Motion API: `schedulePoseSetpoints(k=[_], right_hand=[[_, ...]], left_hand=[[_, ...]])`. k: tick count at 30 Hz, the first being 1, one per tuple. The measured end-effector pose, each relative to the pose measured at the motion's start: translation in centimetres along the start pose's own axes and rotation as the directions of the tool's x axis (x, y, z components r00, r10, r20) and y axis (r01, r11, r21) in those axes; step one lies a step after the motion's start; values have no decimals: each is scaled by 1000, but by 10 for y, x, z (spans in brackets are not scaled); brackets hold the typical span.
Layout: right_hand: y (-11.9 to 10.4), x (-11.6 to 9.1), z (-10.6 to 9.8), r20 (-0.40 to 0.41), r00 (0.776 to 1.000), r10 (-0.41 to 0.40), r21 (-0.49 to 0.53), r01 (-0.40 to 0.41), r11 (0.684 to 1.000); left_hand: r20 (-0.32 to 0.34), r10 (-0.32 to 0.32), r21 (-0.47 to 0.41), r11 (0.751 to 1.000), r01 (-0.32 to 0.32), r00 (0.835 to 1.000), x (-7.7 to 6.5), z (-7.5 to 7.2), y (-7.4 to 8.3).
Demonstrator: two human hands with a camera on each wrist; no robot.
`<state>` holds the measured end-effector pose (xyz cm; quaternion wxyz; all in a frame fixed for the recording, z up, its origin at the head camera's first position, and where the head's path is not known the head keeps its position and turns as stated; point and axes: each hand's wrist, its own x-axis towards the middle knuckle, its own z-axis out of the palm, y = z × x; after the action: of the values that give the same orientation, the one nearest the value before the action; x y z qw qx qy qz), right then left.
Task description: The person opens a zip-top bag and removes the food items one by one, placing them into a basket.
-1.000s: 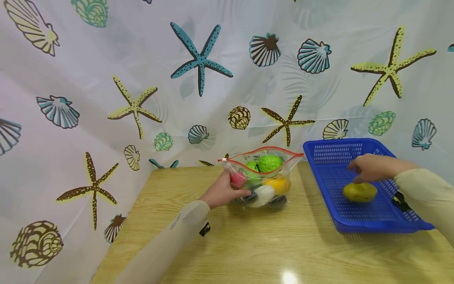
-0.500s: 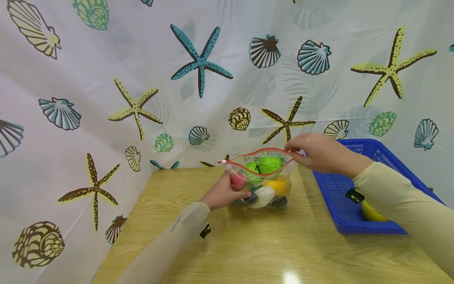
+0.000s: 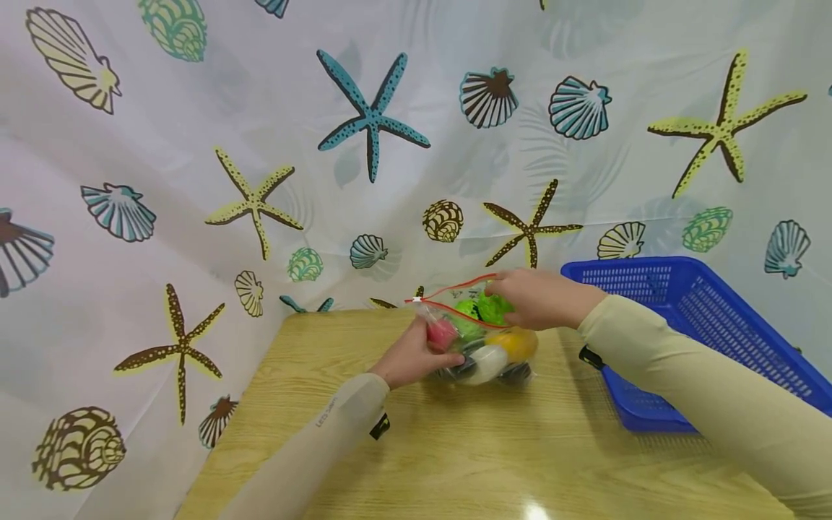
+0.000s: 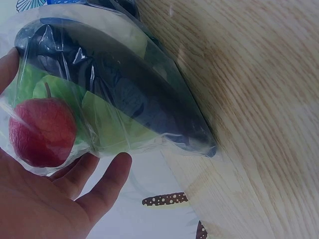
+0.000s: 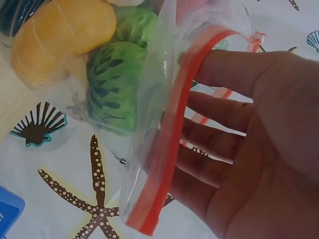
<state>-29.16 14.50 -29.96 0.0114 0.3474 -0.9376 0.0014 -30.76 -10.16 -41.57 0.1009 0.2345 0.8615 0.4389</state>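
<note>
table [image 3: 403, 448] 1 | basket [image 3: 656, 420] 1 | zip bag [image 5: 174, 134] 1 | apple [image 4: 42, 132] 1 | green pieces [image 5: 117, 84] 2+ | orange piece [image 5: 65, 40] 1 | white piece [image 3: 487, 363] 1 | dark pieces [image 4: 114, 84] 2+

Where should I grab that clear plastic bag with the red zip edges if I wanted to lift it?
I'd cup the clear plastic bag with red zip edges low on both sides, coming from left and right: it bulges there while its mouth gapes, so lifting by one edge might tip it. The left hand grips its left side.

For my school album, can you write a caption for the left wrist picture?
A left hand holds a clear bag with a red apple and long dark vegetable inside.
</note>
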Motion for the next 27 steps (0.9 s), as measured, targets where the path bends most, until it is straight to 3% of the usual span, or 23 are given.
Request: schedulePoseSetpoints(k=[10, 17, 27], right_hand=[[-4, 6, 1, 1, 999, 40, -56, -40, 998], [-3, 10, 8, -30, 999, 39, -70, -41, 997], [5, 19, 20, -41, 996, 73, -113, -78, 991]], left_hand=[[-2, 32, -16, 999, -32, 999, 2, -1, 0], [-10, -11, 33, 999, 12, 1000, -1, -1, -6], [33, 1, 45, 999, -2, 999, -1, 2, -12]])
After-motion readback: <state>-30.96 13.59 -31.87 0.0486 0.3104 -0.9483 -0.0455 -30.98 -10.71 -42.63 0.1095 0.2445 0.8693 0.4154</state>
